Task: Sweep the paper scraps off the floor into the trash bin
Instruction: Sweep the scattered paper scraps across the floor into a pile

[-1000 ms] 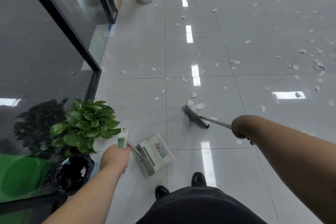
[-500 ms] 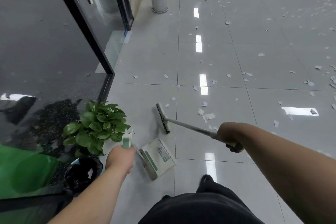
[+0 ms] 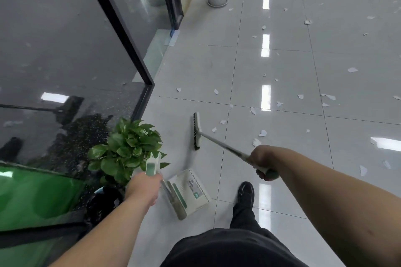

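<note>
Glossy pale grey tiled floor [image 3: 195,67] fills the shot, ceiling lights mirrored down it in a row, and it's littered. The white paper scraps [image 3: 256,142] are torn and irregular, a thin scatter near the person's feet and much thicker toward the top right corner. A dark glass wall [image 3: 65,50] runs up the left side.

Both bare arms reach in from the bottom edge. The right arm comes across from the right, long and nearly straight. The right hand [image 3: 261,163] is wrapped round the broom [image 3: 223,144] near the green end of its handle, knuckles up, fingers curled underneath. The left arm rises from bottom left. The left hand [image 3: 144,188] is a closed fist round the handle of the dustpan [image 3: 191,191], and the handle's white-and-green top pokes out above the knuckles.

A leafy green plant [image 3: 128,149] stands just beyond that fist, against the glass. The dustpan is white with a green stripe and a label, hanging tilted, low over the tiles just right of the left hand. Whether it touches the floor, can't tell. The broom's head is slim with dark bristles, down at the tiles ahead of the pan and apart from it, and the nearest few scraps lie just to its right. One black shoe [image 3: 245,189] is beside the pan.
</note>
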Demonstrator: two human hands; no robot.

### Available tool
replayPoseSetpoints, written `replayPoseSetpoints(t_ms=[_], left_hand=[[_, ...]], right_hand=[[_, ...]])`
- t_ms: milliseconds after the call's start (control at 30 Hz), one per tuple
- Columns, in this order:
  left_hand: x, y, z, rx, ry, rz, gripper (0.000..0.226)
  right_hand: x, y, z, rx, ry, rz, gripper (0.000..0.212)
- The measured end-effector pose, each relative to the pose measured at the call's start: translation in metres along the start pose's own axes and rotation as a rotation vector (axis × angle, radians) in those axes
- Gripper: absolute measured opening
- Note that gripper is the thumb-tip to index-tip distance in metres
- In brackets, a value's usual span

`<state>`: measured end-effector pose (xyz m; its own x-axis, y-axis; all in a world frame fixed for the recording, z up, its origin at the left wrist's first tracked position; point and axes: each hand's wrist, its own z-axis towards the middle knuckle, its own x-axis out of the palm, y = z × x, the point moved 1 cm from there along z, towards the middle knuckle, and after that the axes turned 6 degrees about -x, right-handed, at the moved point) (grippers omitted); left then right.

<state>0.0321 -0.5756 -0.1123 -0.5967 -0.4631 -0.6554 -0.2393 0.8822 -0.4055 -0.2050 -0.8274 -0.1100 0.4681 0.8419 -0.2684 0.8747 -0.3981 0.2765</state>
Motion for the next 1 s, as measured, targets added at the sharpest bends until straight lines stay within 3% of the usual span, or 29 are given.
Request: replayPoseSetpoints(t_ms=[167,333,633,733,1000], left_hand=[[0.033,-0.066,0.009,-0.046,-0.008,0.05,0.028],[0.073,-0.137,0.014,-0.038,-0.035,0.097,0.025],[0.139,-0.247,0.016,0.058,0.047,0.076,0.03],[0.149,-0.27,0.019,0.089,0.049,0.063,0.027],[0.14,-0.311,0.035,0.107,0.052,-0.037,0.024]], right_hand=[[-0.065,0.019,0.032,0.014,0.02,0.109,0.045],[-0.153,0.006,0.053,0.084,-0.003,0.194,0.034],[-0.289,-0.038,0.054,0.171,-0.245,0.322,0.02],[-0.31,-0.03,0.043,0.164,-0.268,0.363,0.012],[-0.308,0.03,0.048,0.121,-0.241,0.519,0.036]])
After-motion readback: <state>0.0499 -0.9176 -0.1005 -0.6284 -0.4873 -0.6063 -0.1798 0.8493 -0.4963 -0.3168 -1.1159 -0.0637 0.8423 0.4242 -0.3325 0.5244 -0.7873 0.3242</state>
